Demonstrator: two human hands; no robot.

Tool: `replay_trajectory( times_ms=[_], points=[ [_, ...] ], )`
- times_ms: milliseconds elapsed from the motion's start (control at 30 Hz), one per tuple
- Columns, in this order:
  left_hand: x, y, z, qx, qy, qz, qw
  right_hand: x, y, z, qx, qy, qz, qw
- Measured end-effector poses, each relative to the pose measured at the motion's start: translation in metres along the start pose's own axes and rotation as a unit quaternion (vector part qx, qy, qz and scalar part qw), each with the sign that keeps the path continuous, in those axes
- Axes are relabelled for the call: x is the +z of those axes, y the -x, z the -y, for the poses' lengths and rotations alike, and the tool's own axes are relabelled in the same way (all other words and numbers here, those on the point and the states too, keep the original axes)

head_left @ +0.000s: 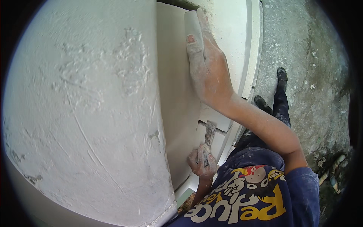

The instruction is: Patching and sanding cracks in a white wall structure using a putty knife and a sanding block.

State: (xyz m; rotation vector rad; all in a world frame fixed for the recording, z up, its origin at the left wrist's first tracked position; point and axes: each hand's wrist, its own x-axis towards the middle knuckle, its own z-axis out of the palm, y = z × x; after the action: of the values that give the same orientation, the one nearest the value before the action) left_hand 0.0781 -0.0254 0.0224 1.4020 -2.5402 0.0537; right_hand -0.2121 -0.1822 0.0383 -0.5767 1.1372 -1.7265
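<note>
My right hand (211, 70), dusty with white powder, reaches up along a smooth pale surface (174, 90). Its fingers and thumb close round a light grey, flat-sided block (193, 26); I cannot tell its exact kind. Lower down, my left hand (203, 162) is wrapped round the handle of a putty knife (210, 133). The stained metal blade points up and away from my body. A large white plaster form (109, 106) fills the left side, with rough, bumpy patches and long scratches. Its upright edge meets the smooth surface.
White slabs (230, 38) with dark gaps between them lie beneath my right arm. Beyond their edge is a stained concrete floor (302, 45), where my black shoes (281, 73) stand. Pale pipe pieces (334, 172) lie at the lower right.
</note>
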Motion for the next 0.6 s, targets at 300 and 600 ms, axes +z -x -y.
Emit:
replay_trajectory(
  times_ms=[300, 600],
  points=[
    [0.003, 0.000, -0.001, -0.010, 0.019, -0.022, 1.000, 0.012, 0.009, -0.020, -0.147, 0.137, -0.125, 0.972],
    [0.000, 0.004, 0.001, -0.018, 0.049, -0.013, 0.999, 0.038, 0.033, -0.036, -0.250, 0.148, -0.132, 0.948]
  ],
)
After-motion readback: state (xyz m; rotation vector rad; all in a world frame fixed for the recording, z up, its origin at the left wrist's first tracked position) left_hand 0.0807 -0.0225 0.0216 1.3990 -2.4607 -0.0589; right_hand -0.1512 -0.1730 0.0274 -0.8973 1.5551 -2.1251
